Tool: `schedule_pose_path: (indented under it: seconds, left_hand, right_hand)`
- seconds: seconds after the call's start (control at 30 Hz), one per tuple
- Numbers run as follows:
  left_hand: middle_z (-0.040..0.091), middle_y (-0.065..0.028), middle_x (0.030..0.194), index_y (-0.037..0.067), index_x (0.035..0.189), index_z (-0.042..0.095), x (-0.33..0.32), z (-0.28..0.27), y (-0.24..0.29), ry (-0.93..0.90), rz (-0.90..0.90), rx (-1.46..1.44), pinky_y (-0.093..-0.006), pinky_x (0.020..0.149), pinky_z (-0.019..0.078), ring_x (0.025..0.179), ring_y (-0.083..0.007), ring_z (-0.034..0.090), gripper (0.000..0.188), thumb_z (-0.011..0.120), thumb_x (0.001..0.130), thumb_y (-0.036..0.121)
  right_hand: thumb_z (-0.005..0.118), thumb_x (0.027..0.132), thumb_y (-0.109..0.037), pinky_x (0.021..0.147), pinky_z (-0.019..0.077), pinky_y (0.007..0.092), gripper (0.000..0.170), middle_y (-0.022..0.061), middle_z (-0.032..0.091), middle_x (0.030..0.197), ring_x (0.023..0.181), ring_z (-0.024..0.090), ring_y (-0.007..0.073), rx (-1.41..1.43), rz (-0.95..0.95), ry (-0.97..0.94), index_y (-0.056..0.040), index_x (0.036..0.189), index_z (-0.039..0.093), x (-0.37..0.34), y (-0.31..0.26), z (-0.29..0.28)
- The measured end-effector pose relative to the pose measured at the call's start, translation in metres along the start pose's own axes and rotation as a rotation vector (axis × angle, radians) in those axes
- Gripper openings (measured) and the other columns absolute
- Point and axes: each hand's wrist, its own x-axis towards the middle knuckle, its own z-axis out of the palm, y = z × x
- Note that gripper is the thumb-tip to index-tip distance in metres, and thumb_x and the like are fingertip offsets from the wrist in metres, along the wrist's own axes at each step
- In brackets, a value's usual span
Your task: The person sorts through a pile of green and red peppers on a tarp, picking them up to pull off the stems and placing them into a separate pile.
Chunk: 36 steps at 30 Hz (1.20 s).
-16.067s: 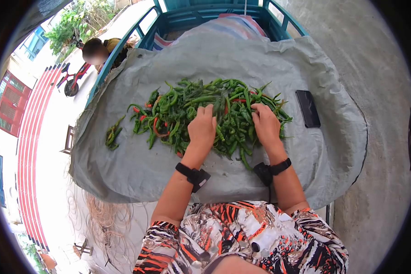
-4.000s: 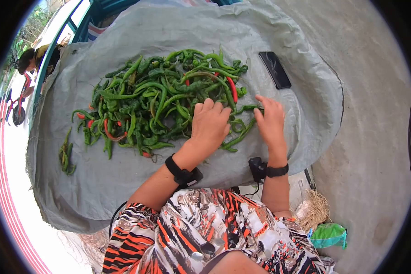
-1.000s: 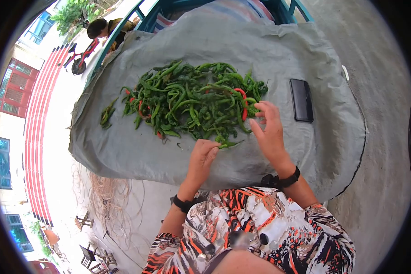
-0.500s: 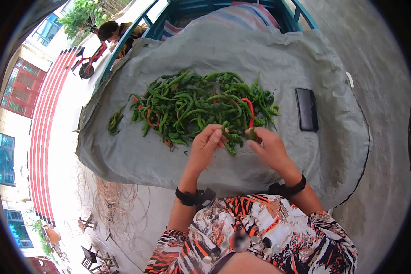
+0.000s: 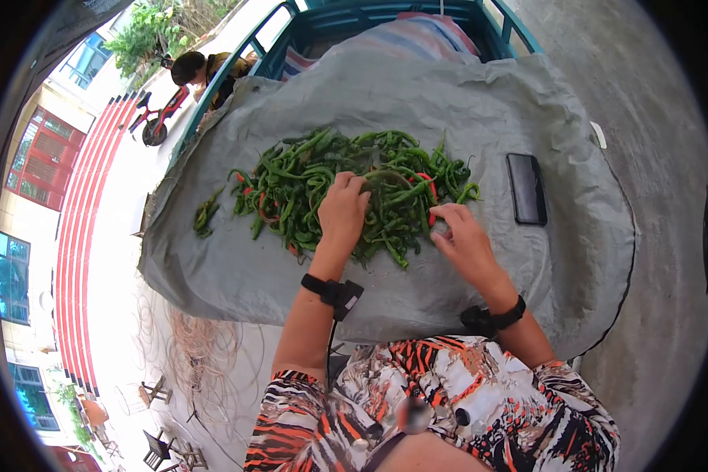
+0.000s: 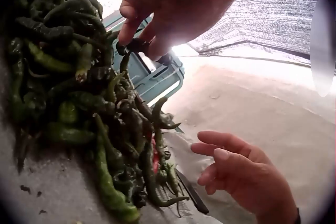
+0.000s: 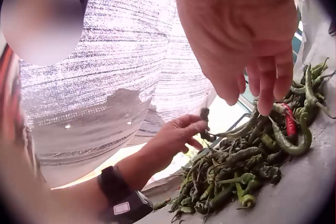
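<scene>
A heap of green chili peppers (image 5: pixel 299 181), a few of them red, lies on a grey cloth. My left hand (image 5: pixel 344 212) is over the middle of the heap. In the left wrist view its thumb and fingers pinch a dark green chili pepper (image 6: pixel 137 46), which also shows between the fingertips in the right wrist view. My right hand (image 5: pixel 468 244) hovers at the heap's right front edge with fingers loosely bent and apart. Near its fingertips lies a red chili pepper (image 7: pixel 290 121). Both hands wear black wrist cameras.
A black phone (image 5: pixel 526 189) lies right of the heap, and a small separate bunch of peppers (image 5: pixel 205 212) lies left. The grey cloth (image 5: pixel 354 303) covers the near part of a teal cart (image 5: pixel 271 31). A person (image 5: pixel 212 75) is beyond the cart's left side.
Half a second ago both hands were close together at the heap's front edge with peppers. My left hand has since moved forward over the heap; the right has drawn slightly right.
</scene>
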Motion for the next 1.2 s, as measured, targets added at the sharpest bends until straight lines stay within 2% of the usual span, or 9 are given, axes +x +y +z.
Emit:
schedule_pose_path:
  seconds: [0.17,0.27,0.37,0.57,0.7,0.8,0.9,1.0,1.2]
  left_hand:
    - [0.064,-0.0102,0.100,0.008,0.110,0.066,-0.016,-0.031,0.045,0.208,0.132,-0.143,-0.0407,0.077,0.0513,0.092,-0.0308,0.064,0.030,0.072,0.081,0.008]
    - [0.063,-0.0077,0.099,0.009,0.114,0.065,-0.040,-0.033,0.064,0.008,0.369,-0.167,-0.0402,0.075,0.0507,0.088,-0.0298,0.063,0.036,0.073,0.079,0.007]
    - [0.061,-0.0088,0.105,0.008,0.112,0.065,-0.061,-0.019,0.068,0.017,0.341,-0.255,-0.0409,0.073,0.0509,0.086,-0.0299,0.062,0.034,0.074,0.080,0.009]
    - [0.053,-0.0147,0.122,0.006,0.121,0.057,-0.065,-0.007,0.046,0.068,-0.116,-0.258,-0.0410,0.072,0.0524,0.078,-0.0274,0.064,0.039,0.071,0.085,0.008]
    - [0.054,-0.0149,0.122,0.006,0.129,0.049,-0.051,0.016,0.026,0.082,-0.065,-0.086,-0.0427,0.072,0.0533,0.089,-0.0323,0.065,0.049,0.069,0.088,0.022]
    - [0.054,-0.0146,0.120,0.006,0.130,0.050,-0.044,0.032,0.031,-0.039,-0.182,0.024,-0.0434,0.072,0.0541,0.093,-0.0334,0.065,0.053,0.070,0.087,0.030]
    - [0.054,-0.0128,0.114,0.008,0.123,0.057,-0.038,0.044,0.033,-0.052,-0.238,0.088,-0.0437,0.070,0.0544,0.090,-0.0334,0.065,0.049,0.072,0.084,0.033]
    - [0.055,-0.0106,0.110,0.011,0.114,0.062,-0.035,0.041,0.031,-0.008,-0.240,0.066,-0.0433,0.068,0.0534,0.087,-0.0327,0.065,0.040,0.073,0.081,0.029]
    - [0.055,-0.0092,0.108,0.009,0.115,0.063,-0.048,0.002,0.050,0.252,-0.250,-0.181,-0.0357,0.065,0.0524,0.077,-0.0240,0.065,0.035,0.070,0.081,0.015]
  right_hand:
    - [0.068,0.091,-0.015,0.065,0.0497,0.0298,0.042,0.0071,0.061,0.099,0.069,0.059,0.0119,0.338,0.088,0.073,-0.0051,0.129,0.053,0.001,-0.016,0.001]
    - [0.066,0.094,-0.018,0.063,0.0466,0.0243,0.034,0.0029,0.061,0.089,0.069,0.055,0.0069,0.589,0.154,0.069,-0.0021,0.122,0.056,0.001,-0.026,0.006]
    - [0.066,0.095,-0.018,0.061,0.0456,0.0226,0.024,0.0002,0.062,0.086,0.070,0.054,0.0049,0.677,0.168,0.039,-0.0017,0.112,0.060,-0.001,-0.019,0.012]
    - [0.065,0.096,-0.016,0.057,0.0434,0.0205,0.012,-0.0036,0.060,0.078,0.068,0.054,0.0019,0.628,0.191,0.071,-0.0047,0.097,0.063,0.006,-0.012,-0.007]
    - [0.064,0.097,-0.016,0.056,0.0419,0.0195,0.013,-0.0053,0.058,0.074,0.066,0.051,0.0007,0.646,0.060,0.275,-0.0036,0.101,0.063,0.017,-0.026,-0.012]
    - [0.066,0.094,-0.012,0.061,0.0458,0.0223,0.021,0.0019,0.062,0.089,0.068,0.055,0.0052,0.684,0.026,0.327,-0.0020,0.112,0.060,0.029,-0.009,-0.003]
    - [0.066,0.090,-0.008,0.068,0.0502,0.0279,0.036,0.0111,0.060,0.113,0.074,0.061,0.0121,0.245,0.069,0.402,-0.0016,0.123,0.054,0.035,0.006,0.009]
    - [0.066,0.087,-0.006,0.074,0.0523,0.0325,0.047,0.0159,0.053,0.128,0.078,0.063,0.0180,0.205,0.082,0.377,-0.0025,0.130,0.050,0.027,0.014,0.017]
    - [0.067,0.085,-0.004,0.071,0.0538,0.0310,0.050,0.0146,0.050,0.130,0.074,0.065,0.0179,0.210,-0.100,0.141,-0.0068,0.133,0.051,0.019,-0.008,0.008]
